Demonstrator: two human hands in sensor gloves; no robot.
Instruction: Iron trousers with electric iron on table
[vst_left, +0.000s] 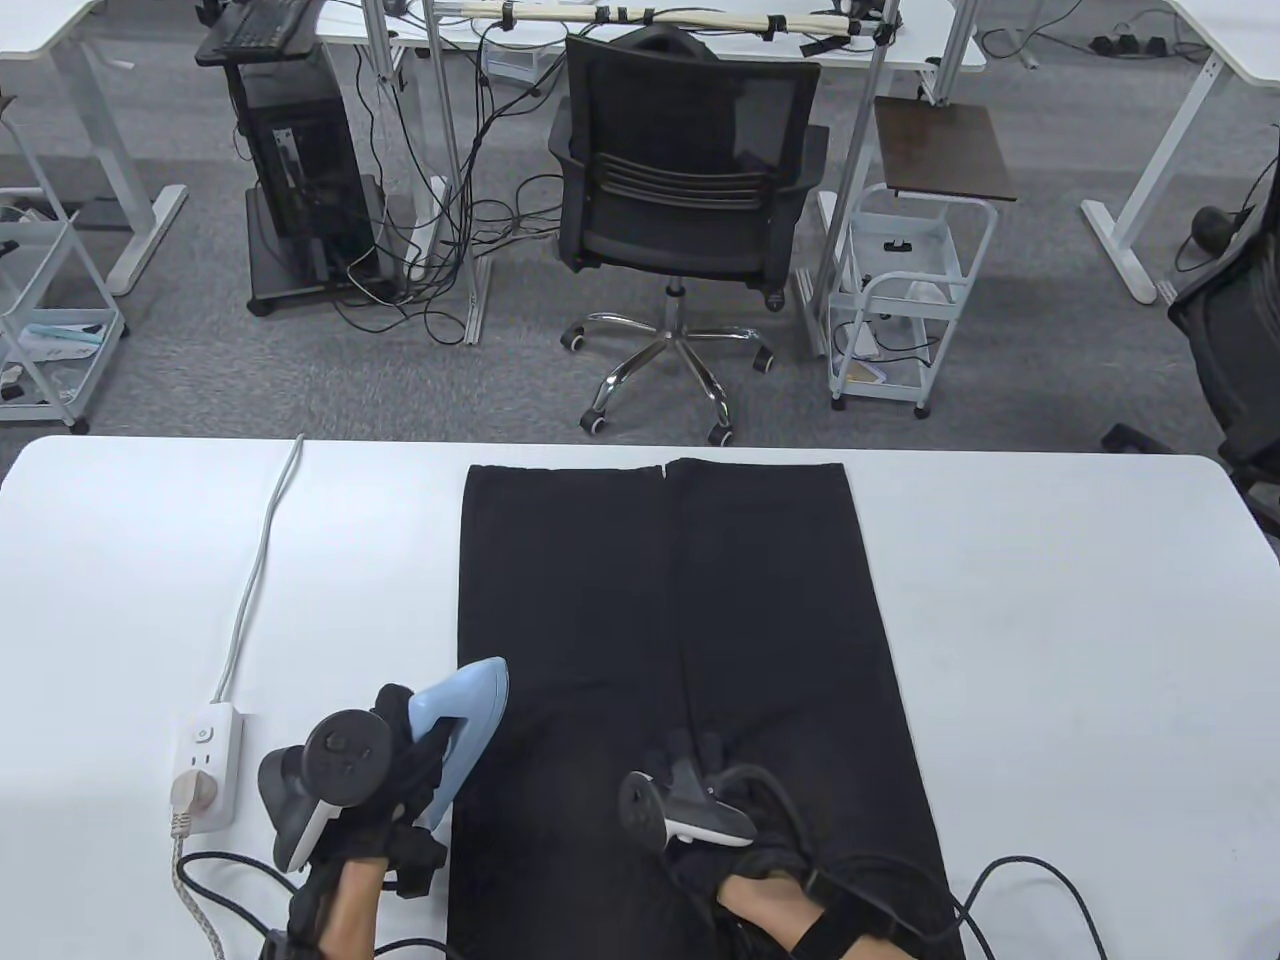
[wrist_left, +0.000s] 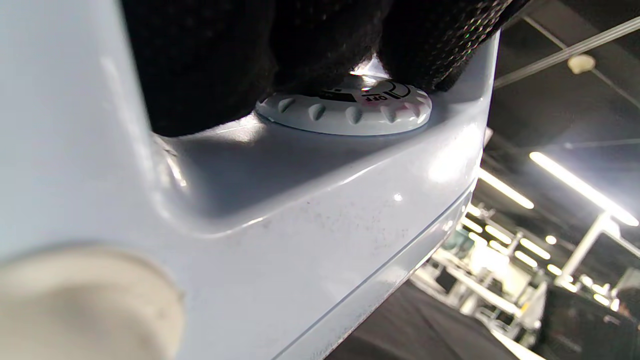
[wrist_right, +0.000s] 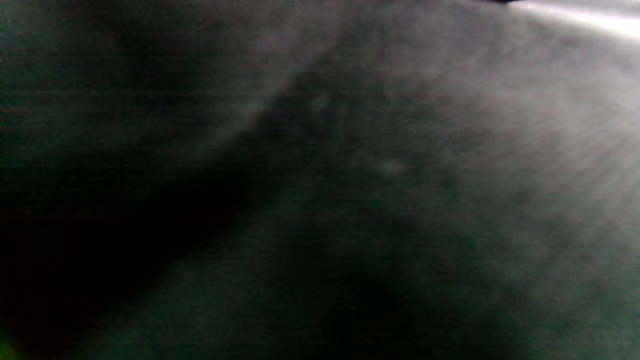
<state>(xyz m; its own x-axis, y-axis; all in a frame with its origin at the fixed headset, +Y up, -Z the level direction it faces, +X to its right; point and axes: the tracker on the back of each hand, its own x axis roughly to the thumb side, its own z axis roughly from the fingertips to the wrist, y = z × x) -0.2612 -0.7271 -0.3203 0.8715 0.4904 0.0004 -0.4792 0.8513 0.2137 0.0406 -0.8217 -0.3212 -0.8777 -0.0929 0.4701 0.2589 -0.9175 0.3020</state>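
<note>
With our left hand (vst_left: 385, 775) gripping the iron (vst_left: 455, 725) at 7 o'clock and right hand (vst_left: 735, 800) pressing flat on the trousers (vst_left: 660, 600), we should glide slowly toward 12.

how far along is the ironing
Done: trousers lie flat on the table. In hand: left hand grips the iron at their left edge; right hand rests on the fabric. Left: nearly all the pressing, as far as shows.
</note>
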